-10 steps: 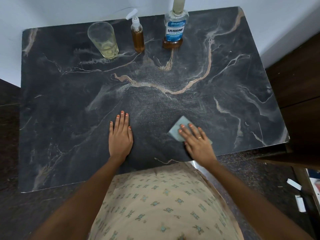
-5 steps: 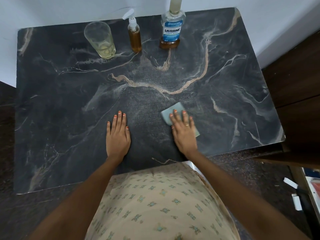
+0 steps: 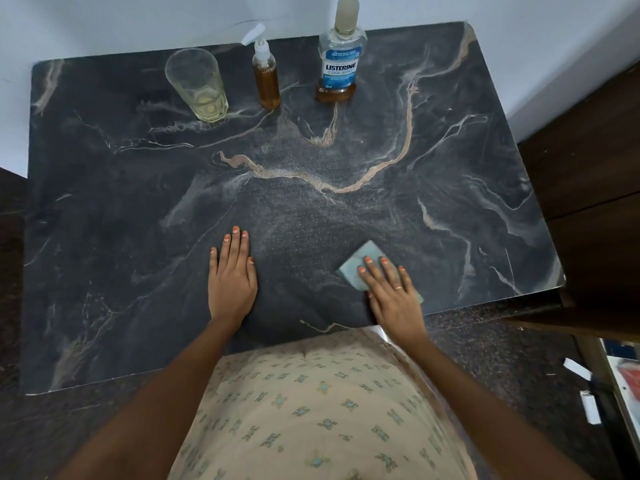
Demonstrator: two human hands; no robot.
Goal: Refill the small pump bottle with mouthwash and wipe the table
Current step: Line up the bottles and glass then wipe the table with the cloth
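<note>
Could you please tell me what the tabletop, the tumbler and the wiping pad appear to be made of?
Tabletop: dark marble or marble-look laminate, fairly matte, with tan and white veins; the thin pale edge hints at laminate. Tumbler: clear glass, possibly plastic; transparent, faceted base. Wiping pad: pale blue-green cloth or thin sponge, matte, lying flat under the right hand.

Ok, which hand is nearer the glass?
Left. The left hand lies flat in front of the glass; the right hand presses the cloth farther to the right.

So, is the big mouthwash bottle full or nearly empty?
Nearly empty: the mouthwash bottle stands upright, capped, with only a shallow amber layer at its base and clear plastic at its shoulders.
</note>
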